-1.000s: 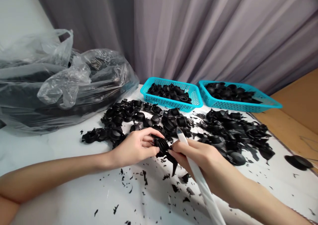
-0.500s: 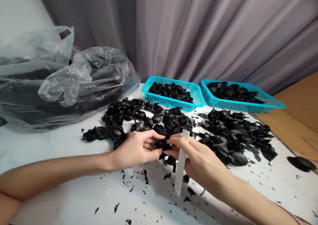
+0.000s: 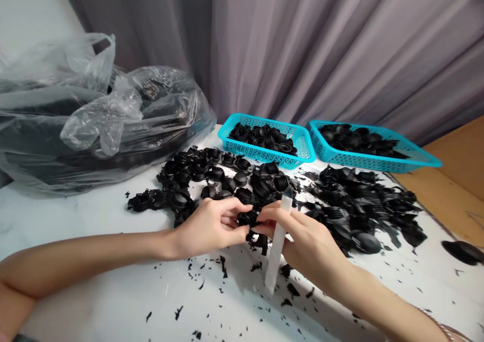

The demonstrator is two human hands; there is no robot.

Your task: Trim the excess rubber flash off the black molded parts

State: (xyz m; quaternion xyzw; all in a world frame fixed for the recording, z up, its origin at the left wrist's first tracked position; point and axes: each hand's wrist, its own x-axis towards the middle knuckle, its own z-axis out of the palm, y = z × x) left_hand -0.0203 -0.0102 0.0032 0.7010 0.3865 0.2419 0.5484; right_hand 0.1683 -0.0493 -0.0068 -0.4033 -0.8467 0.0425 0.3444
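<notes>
Near the left pile (image 3: 183,177): I see one ribbed black piece (image 3: 247,218), between the left hand (image 3: 209,226) and the right hand (image 3: 308,238); fingers hide some of it.
Left grip: it is clamped on the piece, thumb on the near side, fingers on the far side, I suppose so that the piece cannot turn.
Right grip: it is closed on the tool (image 3: 277,251); thumb and forefinger point to the piece, but from my distant place I cannot tell if they touch it.
Tool: white body, dark tip upward; I think it is carried across the fingers so that the fingertips are free.
Right pile (image 3: 359,193): black parts lie beyond the right hand, probably for easy reach.
Scraps (image 3: 292,289): small bits are scattered over the tabletop (image 3: 113,296), on the near side.
Baskets: the left basket (image 3: 264,155) and the right basket (image 3: 363,163), both blue, hold black parts behind the piles, perhaps to leave the near area for hands.
Bag (image 3: 106,125): clear plastic with dark contents, at the far left.
</notes>
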